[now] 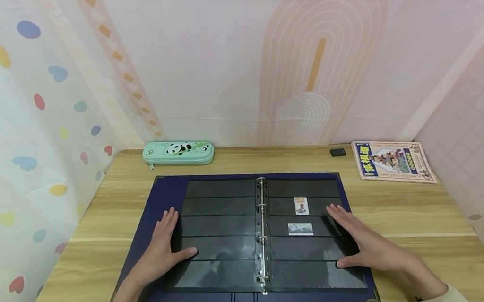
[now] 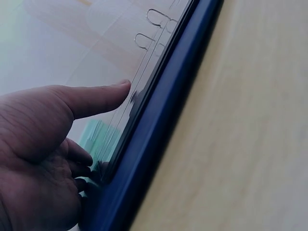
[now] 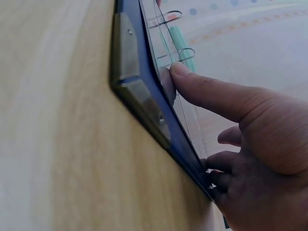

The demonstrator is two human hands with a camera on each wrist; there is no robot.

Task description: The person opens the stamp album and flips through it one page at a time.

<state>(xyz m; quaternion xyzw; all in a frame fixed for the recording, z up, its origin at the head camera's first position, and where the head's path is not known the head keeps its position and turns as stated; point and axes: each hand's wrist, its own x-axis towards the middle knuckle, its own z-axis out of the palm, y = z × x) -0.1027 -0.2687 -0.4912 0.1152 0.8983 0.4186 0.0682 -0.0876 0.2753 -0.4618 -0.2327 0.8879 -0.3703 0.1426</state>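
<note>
A dark blue ring-binder stamp album (image 1: 160, 195) lies spread on the table, its black pages (image 1: 218, 225) divided into clear strip pockets. Two stamps sit in pockets of the right page: an upright stamp (image 1: 301, 206) and, one row lower, a sideways greyish stamp (image 1: 300, 229). My left hand (image 1: 162, 247) rests at the left page's outer edge, thumb stretched over the page. At the right page's outer edge my right hand (image 1: 366, 245) rests likewise, fingers spread and thumb on the page. Neither hand grips anything. Both wrist views show the thumbs extended at the page surface.
On the wooden table (image 1: 400, 214), a mint panda pencil case (image 1: 178, 153) stands at the back left. A small black object (image 1: 338, 152) and a colourful booklet (image 1: 393, 162) lie at the back right. Patterned curtains (image 1: 201, 69) hang behind and beside the table.
</note>
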